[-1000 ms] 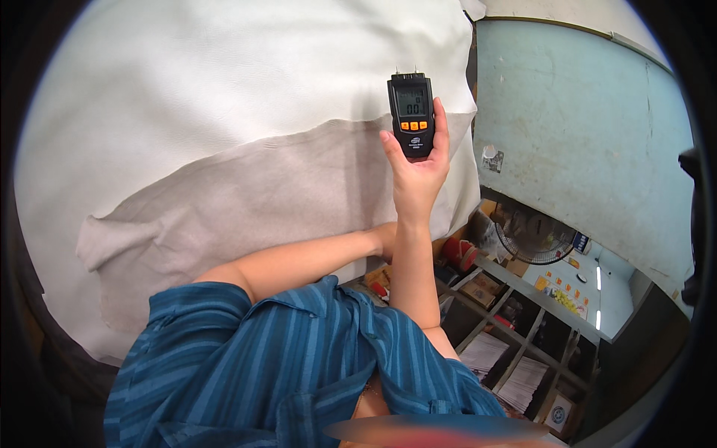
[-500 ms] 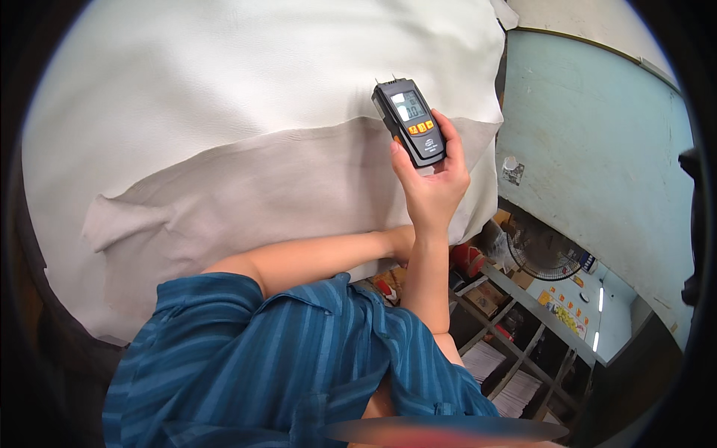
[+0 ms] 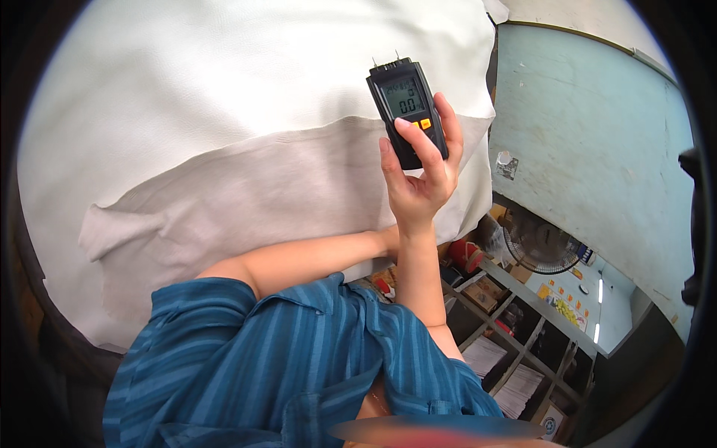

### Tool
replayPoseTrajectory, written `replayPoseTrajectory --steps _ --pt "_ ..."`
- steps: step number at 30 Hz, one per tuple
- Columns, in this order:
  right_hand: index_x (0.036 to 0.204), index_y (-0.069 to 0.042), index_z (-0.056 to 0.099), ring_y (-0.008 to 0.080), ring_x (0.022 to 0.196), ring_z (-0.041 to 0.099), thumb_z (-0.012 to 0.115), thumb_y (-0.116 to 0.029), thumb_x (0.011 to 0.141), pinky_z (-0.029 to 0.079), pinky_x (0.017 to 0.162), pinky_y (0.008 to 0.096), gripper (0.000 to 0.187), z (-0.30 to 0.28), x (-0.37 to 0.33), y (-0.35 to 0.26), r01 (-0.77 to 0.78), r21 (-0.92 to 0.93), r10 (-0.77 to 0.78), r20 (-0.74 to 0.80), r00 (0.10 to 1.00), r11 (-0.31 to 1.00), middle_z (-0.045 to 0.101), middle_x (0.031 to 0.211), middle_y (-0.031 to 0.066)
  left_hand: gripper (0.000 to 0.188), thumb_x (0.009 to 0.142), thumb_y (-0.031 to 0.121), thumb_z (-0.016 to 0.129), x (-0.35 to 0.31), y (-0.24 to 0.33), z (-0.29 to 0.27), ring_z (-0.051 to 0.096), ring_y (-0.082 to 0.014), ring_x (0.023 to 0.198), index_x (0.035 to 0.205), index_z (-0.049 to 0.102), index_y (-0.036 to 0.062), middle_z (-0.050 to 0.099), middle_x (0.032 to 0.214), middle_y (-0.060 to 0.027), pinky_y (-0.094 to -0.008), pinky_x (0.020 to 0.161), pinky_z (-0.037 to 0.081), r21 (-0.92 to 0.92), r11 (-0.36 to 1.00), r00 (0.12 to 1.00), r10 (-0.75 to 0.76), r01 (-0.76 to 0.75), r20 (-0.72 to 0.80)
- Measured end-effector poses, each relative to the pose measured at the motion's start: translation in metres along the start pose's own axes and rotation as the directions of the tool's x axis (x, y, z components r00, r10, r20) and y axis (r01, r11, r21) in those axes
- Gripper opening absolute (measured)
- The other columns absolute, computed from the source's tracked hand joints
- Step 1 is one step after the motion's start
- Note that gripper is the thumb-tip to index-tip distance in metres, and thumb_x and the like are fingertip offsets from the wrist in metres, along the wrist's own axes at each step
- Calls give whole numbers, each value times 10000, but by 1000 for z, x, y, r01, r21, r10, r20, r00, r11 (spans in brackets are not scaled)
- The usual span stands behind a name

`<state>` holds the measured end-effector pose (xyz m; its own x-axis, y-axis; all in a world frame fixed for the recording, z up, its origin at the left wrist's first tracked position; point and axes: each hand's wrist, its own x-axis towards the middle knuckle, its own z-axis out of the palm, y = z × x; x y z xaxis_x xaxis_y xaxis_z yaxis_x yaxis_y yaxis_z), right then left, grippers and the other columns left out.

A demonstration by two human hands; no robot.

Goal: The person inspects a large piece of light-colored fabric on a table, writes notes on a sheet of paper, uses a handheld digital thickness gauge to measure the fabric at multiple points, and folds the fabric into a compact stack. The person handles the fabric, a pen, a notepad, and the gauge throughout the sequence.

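Observation:
A black pin-type moisture meter (image 3: 403,99) with a lit screen, orange buttons and two metal pins on top is in my right hand (image 3: 420,193). My thumb rests along its left side, one finger lies over the buttons, and another grips its right edge. It is held above a large white leather hide (image 3: 246,60), whose greyish underside (image 3: 284,179) shows where an edge is folded back. My left forearm reaches across the near side of the hide. The left hand (image 3: 390,240) passes behind my right forearm, so its fingers are hidden.
To the right stands a pale blue-green panel (image 3: 590,127). Below it are a black fan (image 3: 541,246) and a divided shelf (image 3: 515,280) with stacks of paper (image 3: 519,390), boxes and a red object (image 3: 466,255).
The moisture meter has risen slightly and turned more toward me, and its screen reads more clearly. A finger of my right hand has moved from its side onto the buttons.

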<state>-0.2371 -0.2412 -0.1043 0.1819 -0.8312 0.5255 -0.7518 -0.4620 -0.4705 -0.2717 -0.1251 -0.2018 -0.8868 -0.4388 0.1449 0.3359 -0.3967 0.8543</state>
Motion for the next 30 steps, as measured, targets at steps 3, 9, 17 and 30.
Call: replayPoseTrajectory --steps 3,9,17,30 --pt "1087 -162 725 366 1260 555 837 -47 719 575 901 384 401 -4 -2 -2 -3 -6 3 -20 1000 1000 505 1366 272 220 832 242 746 -2 3 -2 581 -184 782 839 647 46 630 816 -77 -361 714 466 -96 995 1000 -22 21 -2" --pt "1032 -164 712 369 1288 524 837 -42 719 537 942 383 358 -8 -4 -3 -78 58 81 -39 996 995 497 1362 263 342 889 346 713 -4 7 -4 526 -136 685 758 624 43 585 709 -47 -328 621 432 -114 992 999 47 -49 -13" --pt "1057 -173 686 372 1283 524 834 -30 722 535 955 400 393 -18 -5 -7 -60 61 65 -88 994 996 464 1389 269 281 856 291 737 0 -1 -2 510 -132 724 772 608 55 567 736 -27 -323 648 419 -107 991 996 85 -84 12" --pt "1095 -189 654 357 1256 536 831 -64 755 539 964 401 403 -23 -4 -9 -38 44 41 -88 995 998 434 1408 252 383 631 45 853 4 -12 2 622 -194 1009 980 697 58 686 1025 -93 -365 856 510 -222 969 993 117 -109 26"
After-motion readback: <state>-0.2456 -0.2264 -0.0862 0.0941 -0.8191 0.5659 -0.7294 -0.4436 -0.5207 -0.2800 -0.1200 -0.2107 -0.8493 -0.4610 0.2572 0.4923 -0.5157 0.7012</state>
